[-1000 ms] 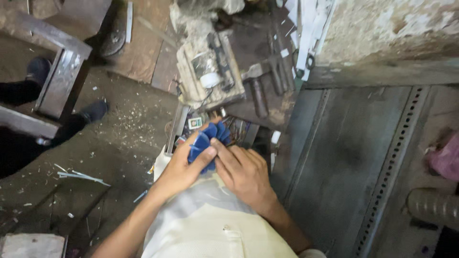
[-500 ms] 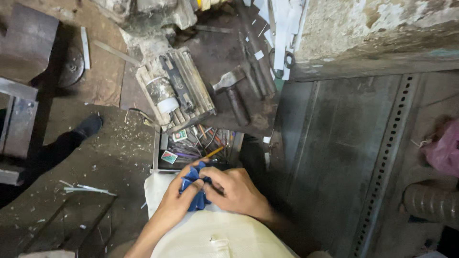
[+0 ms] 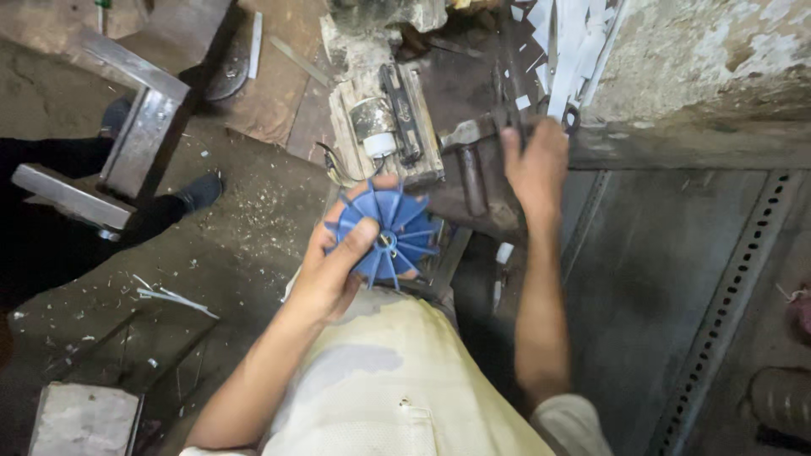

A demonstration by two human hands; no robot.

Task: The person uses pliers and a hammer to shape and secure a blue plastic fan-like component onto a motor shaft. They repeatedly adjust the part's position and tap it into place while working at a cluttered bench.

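Now left hand (image 3: 325, 274) grips blue fan wheel (image 3: 387, 239) over lap, thumb across blades. Right hand (image 3: 534, 160) reaches, fingers half-spread, touching hammer (image 3: 467, 165); closing grip likely comes next.

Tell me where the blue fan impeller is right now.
In the head view, the blue fan impeller sits left of centre, gripped in the left hand, just below the wooden block carrying a small motor.

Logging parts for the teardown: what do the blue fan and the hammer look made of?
Blue fan, held in the left hand: likely moulded plastic, with uniform matte blue and thin radial blades. Hammer, near the right hand: head looks like dull grey steel; the brownish handle could be rusted metal or wood, unclear.
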